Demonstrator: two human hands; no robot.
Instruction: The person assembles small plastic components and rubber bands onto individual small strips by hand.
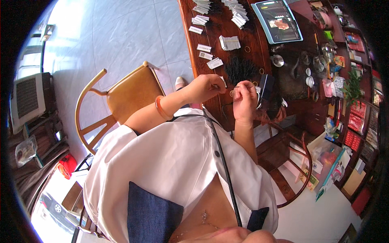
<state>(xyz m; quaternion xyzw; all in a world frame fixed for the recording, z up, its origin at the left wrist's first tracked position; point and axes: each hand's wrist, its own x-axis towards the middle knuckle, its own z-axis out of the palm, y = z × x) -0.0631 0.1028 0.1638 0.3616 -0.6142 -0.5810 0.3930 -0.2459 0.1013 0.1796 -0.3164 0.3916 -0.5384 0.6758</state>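
Strings (240, 69), thin and black, left hand (209, 86) and right hand (244, 101) curled nearby, contents unclear

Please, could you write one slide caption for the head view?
Curled left hand and curled right hand close together near black strands and white tags on a wooden table.

At the centre, whether anything is being held by the left hand (208, 87) or the right hand (244, 102) is not being shown clearly. At the top edge, the bench (256, 41) and some white tags (201, 7) are being cut off. Left of centre, the yellow chair (129, 92) is being partly hidden by the left forearm (142, 118).
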